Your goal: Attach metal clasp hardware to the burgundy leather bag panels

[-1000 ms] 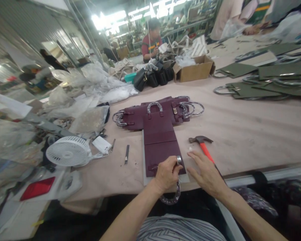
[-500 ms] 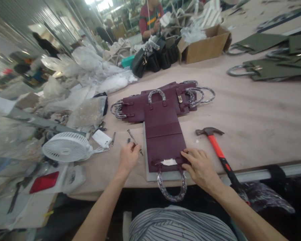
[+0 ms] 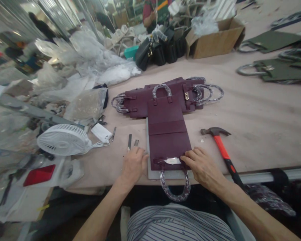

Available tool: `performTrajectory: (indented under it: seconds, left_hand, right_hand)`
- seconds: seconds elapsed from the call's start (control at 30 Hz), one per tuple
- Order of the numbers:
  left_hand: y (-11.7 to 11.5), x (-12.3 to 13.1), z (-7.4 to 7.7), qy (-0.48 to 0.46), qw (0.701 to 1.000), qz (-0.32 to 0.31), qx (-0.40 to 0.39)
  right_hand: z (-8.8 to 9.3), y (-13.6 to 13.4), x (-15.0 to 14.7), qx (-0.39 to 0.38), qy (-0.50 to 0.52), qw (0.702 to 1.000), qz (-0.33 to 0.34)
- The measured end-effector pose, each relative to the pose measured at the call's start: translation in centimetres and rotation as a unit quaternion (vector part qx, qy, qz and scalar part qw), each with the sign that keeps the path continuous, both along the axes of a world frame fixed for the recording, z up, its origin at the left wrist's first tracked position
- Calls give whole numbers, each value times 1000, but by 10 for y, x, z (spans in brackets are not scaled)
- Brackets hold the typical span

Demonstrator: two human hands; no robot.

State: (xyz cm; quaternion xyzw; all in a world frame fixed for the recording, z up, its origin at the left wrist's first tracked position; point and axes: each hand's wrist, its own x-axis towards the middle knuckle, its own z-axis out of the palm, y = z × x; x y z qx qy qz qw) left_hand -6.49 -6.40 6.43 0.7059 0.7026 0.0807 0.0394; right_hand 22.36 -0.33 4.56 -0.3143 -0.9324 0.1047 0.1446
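Note:
A maroon bag panel [image 3: 168, 134] lies flat on a grey board [image 3: 150, 174] at the table's near edge. Its plastic-wrapped handle [image 3: 175, 190] hangs over the edge. My right hand [image 3: 203, 165] rests flat and open on the panel's near right corner, fingertips beside a silvery tab [image 3: 172, 161]. My left hand [image 3: 134, 164] lies just left of the board, fingers together over the near end of a small metal tool [image 3: 135, 143]. A second dark tool [image 3: 129, 142] lies beside it.
A red-handled hammer [image 3: 222, 150] lies right of the panel. More maroon panels [image 3: 137, 103] are stacked behind. A white fan [image 3: 62, 140], a white charger [image 3: 101, 133] and plastic bags sit left. A cardboard box [image 3: 215, 40], black bags [image 3: 160, 50], green panels [image 3: 278, 70] and another person [image 3: 155, 10] are farther off.
My left hand let go of the bag handle, reached left and picked up a small metal tool, then came back beside the board. My right hand moved onto the panel's near corner.

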Motion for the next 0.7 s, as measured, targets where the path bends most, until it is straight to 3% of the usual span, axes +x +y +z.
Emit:
performTrajectory:
  seconds: [0.07, 0.13, 0.4, 0.5, 0.57, 0.7]
  left_hand:
    - [0, 22, 1, -55, 993, -105, 6]
    - [3, 40, 2, -46, 983, -175, -18]
    - [18, 63, 17, 111, 948, -292, -68]
    - [20, 54, 19, 128, 933, -329, -63]
    - [20, 38, 16, 102, 914, -389, -52]
    - [15, 1, -4, 6, 881, -474, 6]
  right_hand:
    - [0, -2, 0, -6, 2, 1000, 6]
    - [-2, -4, 1, -16, 4, 1000, 9]
    - [-7, 0, 9, -61, 64, 996, 17]
    - [-7, 3, 11, -54, 64, 996, 38]
    - [-7, 5, 11, -36, 61, 996, 56]
    - [-9, 6, 10, 2, 55, 995, 84]
